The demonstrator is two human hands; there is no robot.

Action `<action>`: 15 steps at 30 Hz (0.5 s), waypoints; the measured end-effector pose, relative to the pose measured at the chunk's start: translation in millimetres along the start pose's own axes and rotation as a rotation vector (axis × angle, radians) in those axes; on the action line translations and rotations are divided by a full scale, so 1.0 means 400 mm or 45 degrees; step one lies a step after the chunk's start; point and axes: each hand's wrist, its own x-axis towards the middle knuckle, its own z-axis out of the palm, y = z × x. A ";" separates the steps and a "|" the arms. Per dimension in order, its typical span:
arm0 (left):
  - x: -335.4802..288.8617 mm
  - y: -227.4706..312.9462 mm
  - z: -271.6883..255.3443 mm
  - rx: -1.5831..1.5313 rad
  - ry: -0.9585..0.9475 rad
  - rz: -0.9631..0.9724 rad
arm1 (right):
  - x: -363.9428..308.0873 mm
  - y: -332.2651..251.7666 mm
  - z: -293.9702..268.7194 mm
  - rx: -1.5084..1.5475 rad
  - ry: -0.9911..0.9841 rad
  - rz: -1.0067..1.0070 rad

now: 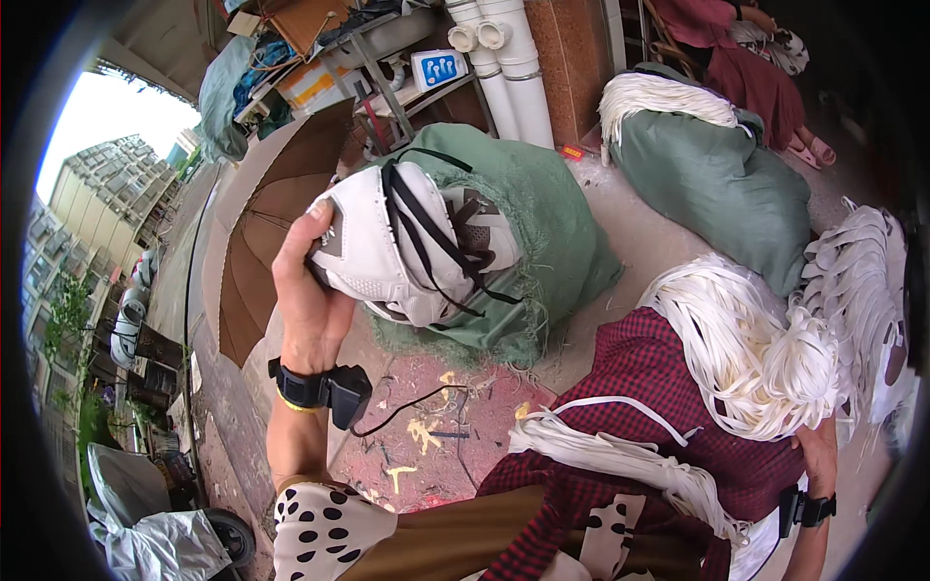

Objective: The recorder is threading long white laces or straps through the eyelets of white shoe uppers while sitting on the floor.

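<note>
My left hand (pixel 312 281) is closed on a stack of white shoe uppers (pixel 363 223), thumb on top and fingers underneath. Black cord (pixel 417 218) is looped around the stack, its loose ends hanging down. Behind and to the right of the uppers bulges a green woven sack (pixel 567 213) with a frayed edge. At the lower right, my right hand (pixel 819 455) rests against the dark red checked cloth (pixel 620 378) on my lap, beside a large bundle of white flat laces (pixel 746 358); its fingers are mostly hidden. More white laces (pixel 630 465) lie across my lap.
An open brown umbrella (pixel 266 242) stands at the left. A second green sack (pixel 707 174) with white strips on top lies at the back right, near a seated person (pixel 736 68). Stacked white pieces (pixel 857 290) stand at far right. White pipes (pixel 518 77) rise behind.
</note>
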 end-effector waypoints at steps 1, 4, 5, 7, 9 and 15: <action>-0.010 0.041 0.016 0.022 0.110 0.047 | -0.004 -0.003 -0.003 -0.065 0.017 0.015; -0.062 0.159 0.051 0.040 0.024 0.203 | -0.006 0.000 -0.001 -0.062 0.033 -0.023; -0.077 0.216 0.054 0.001 0.066 0.227 | -0.005 0.001 0.000 -0.003 -0.001 -0.051; -0.112 0.354 0.048 -0.030 -0.114 0.291 | 0.001 0.005 0.002 0.047 -0.006 -0.084; -0.147 0.500 0.035 0.094 -0.329 0.289 | 0.011 0.007 0.005 0.075 0.003 -0.123; -0.176 0.664 0.028 1.239 -0.093 1.074 | 0.036 0.010 -0.001 -0.026 -0.114 -0.222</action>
